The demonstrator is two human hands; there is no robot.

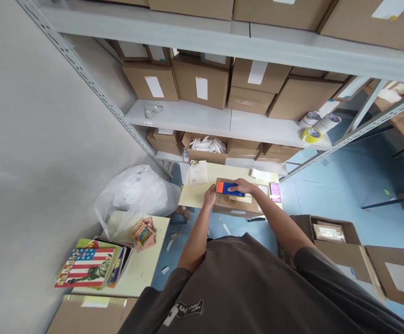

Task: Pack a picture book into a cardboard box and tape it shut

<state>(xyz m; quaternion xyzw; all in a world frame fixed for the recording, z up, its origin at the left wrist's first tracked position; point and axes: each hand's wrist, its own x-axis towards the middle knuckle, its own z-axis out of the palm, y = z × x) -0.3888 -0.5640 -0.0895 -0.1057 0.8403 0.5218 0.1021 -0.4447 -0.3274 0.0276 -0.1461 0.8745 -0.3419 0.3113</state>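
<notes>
A: Where, the blue-and-orange block (pixel 228 189)?

B: On top of the cardboard box (pixel 237 207), near its far edge. Gripped from above by the right hand (pixel 244 186), fingers closed over it.

A: And the left hand (pixel 209 195)?

B: Against the box's left end, touching it. Spread or curled, impossible to tell at this size.

A: How far along, judging by the box?

B: Flaps down and flat, with a pale strip across the top and some writing beside it. Looks closed. Fully sealed or not, impossible to say.

A: Around it?

B: Box on the pale yellow desk (pixel 193 198), with a printed sheet (pixel 198 173) at the left and a pink slip (pixel 275 189) at the right. Further left, a white plastic bag (pixel 137 195), then a second desk (pixel 149 266) with picture books (pixel 90 266) and a stack of cards (pixel 144 233). Behind, a shelf (pixel 195 117) with more cartons and rolls of tape (pixel 312 134). At the right, open cartons (pixel 330 232) on the blue floor.
</notes>
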